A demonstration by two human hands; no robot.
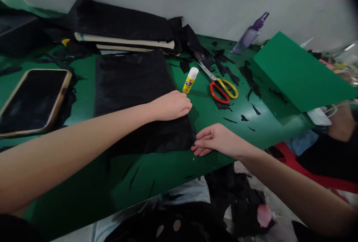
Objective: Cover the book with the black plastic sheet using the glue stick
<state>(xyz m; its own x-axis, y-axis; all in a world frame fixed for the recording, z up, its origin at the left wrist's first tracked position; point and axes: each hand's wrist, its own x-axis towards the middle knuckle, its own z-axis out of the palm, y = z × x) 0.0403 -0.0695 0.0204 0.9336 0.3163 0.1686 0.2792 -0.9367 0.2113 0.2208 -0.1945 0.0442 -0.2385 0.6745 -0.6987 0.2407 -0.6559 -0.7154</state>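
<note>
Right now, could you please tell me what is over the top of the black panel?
The left hand and forearm extend over the black panel. The part beneath them is covered and cannot be seen.

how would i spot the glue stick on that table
On the green table, find the black panel beneath the left hand. Just beyond that hand is the glue stick: a small yellow tube with a white cap, unlike the scissors to its right with looped handles.
</note>
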